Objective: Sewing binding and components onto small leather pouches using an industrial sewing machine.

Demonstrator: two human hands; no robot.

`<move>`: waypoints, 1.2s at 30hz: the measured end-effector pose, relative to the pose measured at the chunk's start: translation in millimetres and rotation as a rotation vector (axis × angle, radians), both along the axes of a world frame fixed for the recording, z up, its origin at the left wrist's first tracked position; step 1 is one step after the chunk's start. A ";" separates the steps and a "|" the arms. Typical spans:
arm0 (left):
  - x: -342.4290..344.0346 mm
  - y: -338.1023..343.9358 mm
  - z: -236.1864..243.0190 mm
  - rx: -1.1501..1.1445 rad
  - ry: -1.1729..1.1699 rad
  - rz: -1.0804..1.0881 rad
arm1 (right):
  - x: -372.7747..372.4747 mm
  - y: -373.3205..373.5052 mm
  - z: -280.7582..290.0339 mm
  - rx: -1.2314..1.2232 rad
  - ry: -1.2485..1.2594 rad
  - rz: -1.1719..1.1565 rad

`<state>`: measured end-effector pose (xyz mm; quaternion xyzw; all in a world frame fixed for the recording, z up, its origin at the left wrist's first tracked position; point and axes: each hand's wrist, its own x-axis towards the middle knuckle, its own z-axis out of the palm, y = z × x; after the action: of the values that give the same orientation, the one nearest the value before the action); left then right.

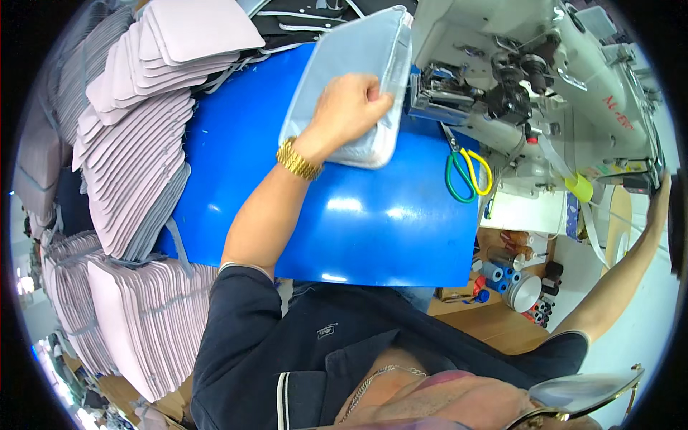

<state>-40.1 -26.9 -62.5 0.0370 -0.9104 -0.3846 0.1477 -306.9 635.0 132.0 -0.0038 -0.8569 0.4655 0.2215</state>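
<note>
My left hand (349, 113), with a gold watch on its wrist, lies closed on a pale grey-blue rounded rectangular case (358, 50). Its fingers are curled and its thumb points at the case's right edge, where a seam or zipper strip runs; the fingertips are partly hidden. The case rests tilted on a blue work board (287, 208), its right side close to the metal foot-and-feed area of a sewing machine (448, 93). Far to the right, my right hand (663, 188) reaches to the machine's far end at the picture's rim; its fingers cannot be made out.
Scissors (469, 172) with green and yellow handles lie beside the machine. Tall stacks of pale pink-grey fabric panels (136, 158) fill the left side, with tied bundles (150, 308) below. Black pieces with white piping (301, 21) lie at the back. Thread spools (502, 272) stand lower right.
</note>
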 end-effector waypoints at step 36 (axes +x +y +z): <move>-54.4 -41.8 -105.5 -0.078 -0.097 -0.104 | 470.2 10.6 -135.2 -0.049 -0.126 -0.370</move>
<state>-94.6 -68.7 -168.0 0.0025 -0.9314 -0.3540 0.0844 163.3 645.6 -3.3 -0.1955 -0.8421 0.4365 0.2492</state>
